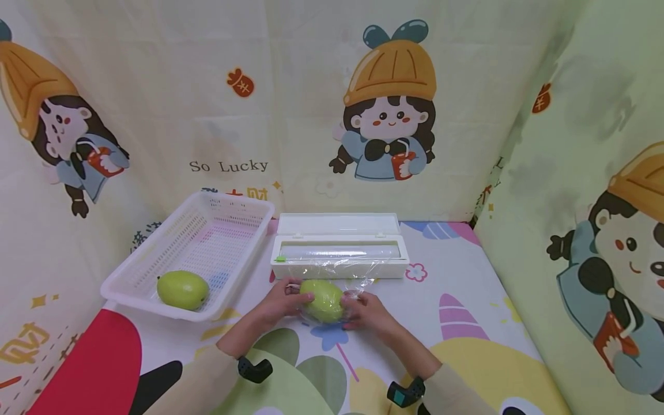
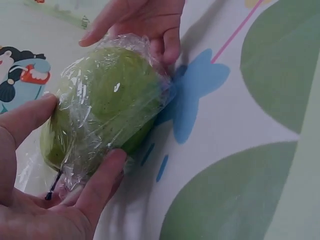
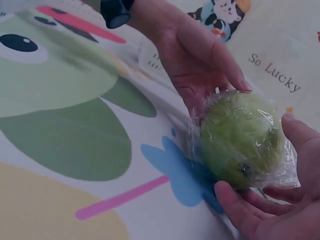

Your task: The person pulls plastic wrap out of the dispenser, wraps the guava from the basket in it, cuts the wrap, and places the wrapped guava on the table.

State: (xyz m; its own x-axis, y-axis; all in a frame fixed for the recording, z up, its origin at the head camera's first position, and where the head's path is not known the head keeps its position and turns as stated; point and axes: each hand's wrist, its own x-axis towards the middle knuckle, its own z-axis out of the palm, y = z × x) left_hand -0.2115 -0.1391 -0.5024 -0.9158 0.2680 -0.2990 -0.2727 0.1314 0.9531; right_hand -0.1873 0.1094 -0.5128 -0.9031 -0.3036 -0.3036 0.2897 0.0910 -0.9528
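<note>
A green mango [image 1: 321, 301], partly covered in clear cling film [image 2: 82, 112], lies between my two hands just in front of the film box. My left hand [image 1: 280, 302] grips its left end, thumb and fingers spread around the fruit and pressing the film against it. On the opposite end my right hand [image 1: 369, 314] holds the fruit and the gathered film. Crinkled film bunches near the fingertips of both hands in the right wrist view. The undersides of the mango and some fingers are hidden.
Behind the hands stands a white cling film box [image 1: 339, 270] with its lid raised and a film roll [image 1: 337, 252] inside. To the left, a white perforated basket [image 1: 244, 253] holds another green mango [image 1: 183, 290]. Printed cloth walls [image 1: 301, 115] surround the patterned tabletop [image 1: 415, 311].
</note>
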